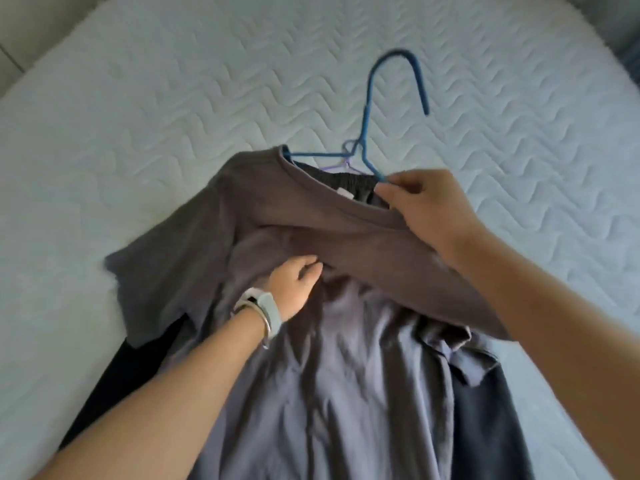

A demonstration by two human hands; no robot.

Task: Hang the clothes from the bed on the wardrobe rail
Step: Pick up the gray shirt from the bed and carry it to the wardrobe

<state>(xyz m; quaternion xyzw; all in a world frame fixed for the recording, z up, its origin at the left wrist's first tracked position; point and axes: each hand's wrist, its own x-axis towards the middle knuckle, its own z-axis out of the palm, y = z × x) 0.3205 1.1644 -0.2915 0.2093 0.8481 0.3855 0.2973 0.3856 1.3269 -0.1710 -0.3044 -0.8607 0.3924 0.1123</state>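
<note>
Grey T-shirt (311, 209): right hand (433, 213) pinches collar at blue hanger (366, 109); left hand (298, 282) grips chest fold.

"What sort of place is this?"

"A bedroom in a home. 1 bed (138, 98) with a white quilted mattress cover fills the view."

"What else shows it?"

"Clothes lie on it: a grey T-shirt (346, 375) over dark garments (485, 427), with a blue hanger (366, 116)."
</note>
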